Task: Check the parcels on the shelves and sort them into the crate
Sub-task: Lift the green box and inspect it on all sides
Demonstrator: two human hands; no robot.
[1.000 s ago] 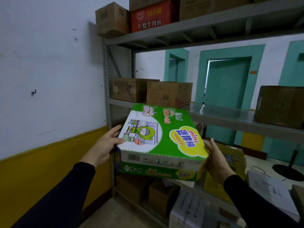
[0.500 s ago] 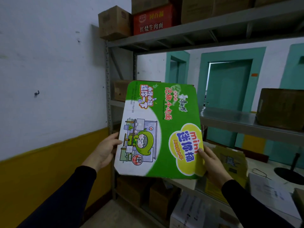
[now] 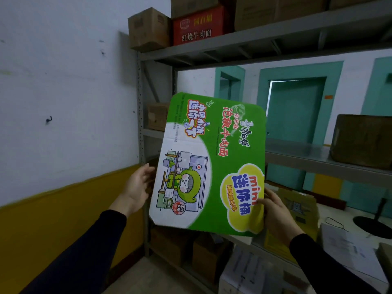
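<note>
Fingers of the left hand (image 3: 137,187) and right hand (image 3: 275,213) curl around opposite edges of the green parcel (image 3: 210,164), tilting its printed face up before the shelves (image 3: 318,153), presumably to check it; no crate is visible.

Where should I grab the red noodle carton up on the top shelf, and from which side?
Probably by its two short ends, coming straight in from the front. The red carton sits on the top shelf with a brown box close on its left and another box stacked on top. So lift that top box off first; only the front face is open.
</note>
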